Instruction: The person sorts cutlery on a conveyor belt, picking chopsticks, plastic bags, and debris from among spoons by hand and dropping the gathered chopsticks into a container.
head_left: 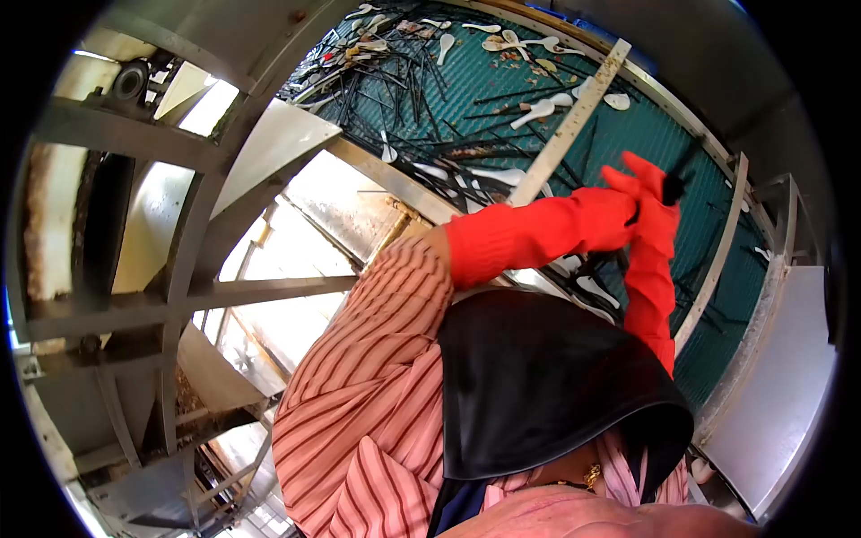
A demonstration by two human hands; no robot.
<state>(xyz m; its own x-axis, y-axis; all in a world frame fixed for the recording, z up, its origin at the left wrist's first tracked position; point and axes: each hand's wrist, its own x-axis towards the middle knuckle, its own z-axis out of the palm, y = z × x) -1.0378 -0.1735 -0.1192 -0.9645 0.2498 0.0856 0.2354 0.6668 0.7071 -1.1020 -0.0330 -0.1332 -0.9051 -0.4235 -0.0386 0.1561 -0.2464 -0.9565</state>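
Observation:
Both my hands wear long red rubber gloves and meet over a green ribbed belt (574, 148). My right hand (656, 211) is closed around a bundle of black chopsticks (683, 172), whose ends stick out at the upper right, blurred by motion. My left hand (614, 218) presses against it, curled at the bundle's lower end; its fingers are partly hidden. White soup spoons (543, 109) and loose black chopsticks (417, 76) lie scattered on the belt. More spoons and chopsticks lie beneath my forearms.
A metal bar (574, 121) crosses above the belt left of my hands, and another bar (715, 255) crosses at the right. Food scraps lie among a pile of utensils (359, 54) at the far left. A metal frame (170, 269) stands left, a steel panel (776, 359) right.

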